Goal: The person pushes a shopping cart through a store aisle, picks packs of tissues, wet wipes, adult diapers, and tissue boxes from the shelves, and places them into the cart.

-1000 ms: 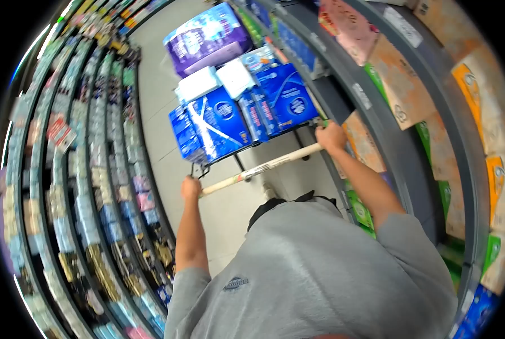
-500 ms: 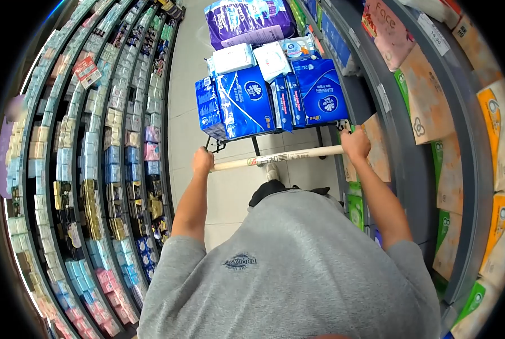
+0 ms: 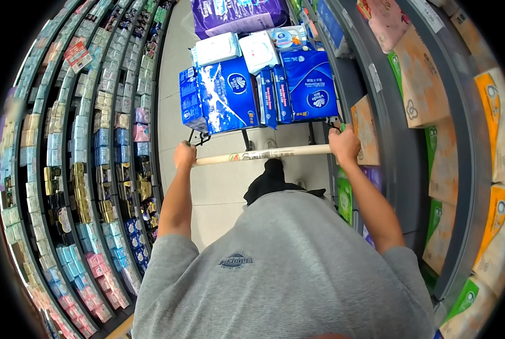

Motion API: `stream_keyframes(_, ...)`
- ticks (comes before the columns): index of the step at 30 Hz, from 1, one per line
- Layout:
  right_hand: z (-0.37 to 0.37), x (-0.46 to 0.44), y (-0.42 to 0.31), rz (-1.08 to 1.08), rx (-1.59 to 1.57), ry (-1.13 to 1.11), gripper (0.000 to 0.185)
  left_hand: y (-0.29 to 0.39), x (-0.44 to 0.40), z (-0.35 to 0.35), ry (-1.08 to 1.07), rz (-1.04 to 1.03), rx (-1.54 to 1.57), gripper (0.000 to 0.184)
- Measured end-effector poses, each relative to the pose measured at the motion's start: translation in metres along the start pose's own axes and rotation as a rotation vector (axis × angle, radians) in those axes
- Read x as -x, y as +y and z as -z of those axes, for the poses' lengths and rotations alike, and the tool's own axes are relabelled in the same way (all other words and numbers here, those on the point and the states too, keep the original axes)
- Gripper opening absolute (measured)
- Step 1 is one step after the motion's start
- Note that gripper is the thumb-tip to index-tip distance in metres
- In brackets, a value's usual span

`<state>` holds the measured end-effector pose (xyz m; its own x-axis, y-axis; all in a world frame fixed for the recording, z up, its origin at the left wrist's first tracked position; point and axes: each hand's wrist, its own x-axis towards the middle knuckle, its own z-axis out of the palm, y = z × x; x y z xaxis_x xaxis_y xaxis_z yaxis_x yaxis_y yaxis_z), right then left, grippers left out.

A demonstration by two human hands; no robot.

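Both my hands are closed round the pale handle bar (image 3: 252, 156) of a shopping cart. My left hand (image 3: 185, 155) grips its left end, and my right hand (image 3: 344, 146) holds the right end. Just beyond the bar, the cart is piled with blue Vinda tissue packs (image 3: 230, 93), including a large one (image 3: 310, 93) on the right. Two white packs (image 3: 217, 48) lie on top of them, beside a smaller wipes-like pack (image 3: 287, 38). Farther forward sits a large purple package (image 3: 241, 16), cut off by the top of the view.
Shelves of small packets (image 3: 103, 141) line the left side, with a red sign (image 3: 78, 57) hanging there. Grey shelves (image 3: 402, 164) on the right hold big beige tissue packs (image 3: 419, 79). Pale floor tiles (image 3: 218, 192) run between them.
The cart and its load have shifted left and slightly up in view. My black-clad leg now shows farther forward below the bar. Both hands keep their grip.
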<state>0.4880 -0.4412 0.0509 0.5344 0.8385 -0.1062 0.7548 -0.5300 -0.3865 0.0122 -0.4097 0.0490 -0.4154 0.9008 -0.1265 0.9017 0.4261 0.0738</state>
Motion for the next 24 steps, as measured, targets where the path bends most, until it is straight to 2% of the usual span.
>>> stream_keyframes(9,0.006,0.028,0.005,-0.013,-0.033,0.019,0.042,-0.019,0.014,-0.004,0.000,0.109,0.070,0.030)
stream_keyframes(24,0.008,0.060,0.019,0.007,-0.127,0.040,0.042,-0.047,0.036,-0.015,0.086,0.129,0.230,0.035)
